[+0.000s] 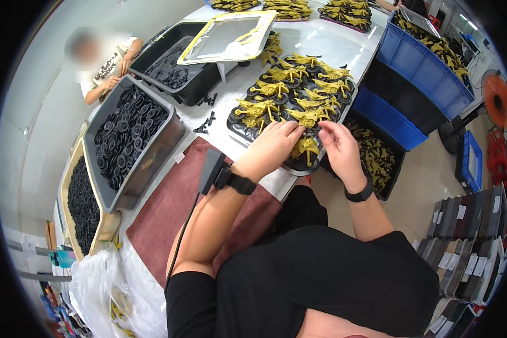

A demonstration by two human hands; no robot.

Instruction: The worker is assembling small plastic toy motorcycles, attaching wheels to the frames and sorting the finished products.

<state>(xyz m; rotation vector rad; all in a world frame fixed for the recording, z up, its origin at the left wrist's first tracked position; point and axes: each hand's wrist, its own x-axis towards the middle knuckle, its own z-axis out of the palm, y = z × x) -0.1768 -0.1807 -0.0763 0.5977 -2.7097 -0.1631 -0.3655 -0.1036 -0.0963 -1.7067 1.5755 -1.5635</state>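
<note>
Yellow toy motorcycles with black wheels stand in rows on a black tray [349, 100] near the table's right edge. At the tray's near end, my left hand [271, 147] is closed, its fingertips on the lower edge of a yellow toy motorcycle [308, 117]. Just to the right, my right hand [342, 151] has its fingers curled together by the same toy's end; whatever is between them is too small to tell. Another yellow toy [305, 147] sits below and between the hands, at the tray's corner.
Left of me stand a grey bin [177, 132] of black wheels and a cream bin [110, 225] of small black parts. A framed screen [231, 36] leans over a black bin [194, 93]. A blue crate [422, 62] is at right. Another person [104, 67] works at far left.
</note>
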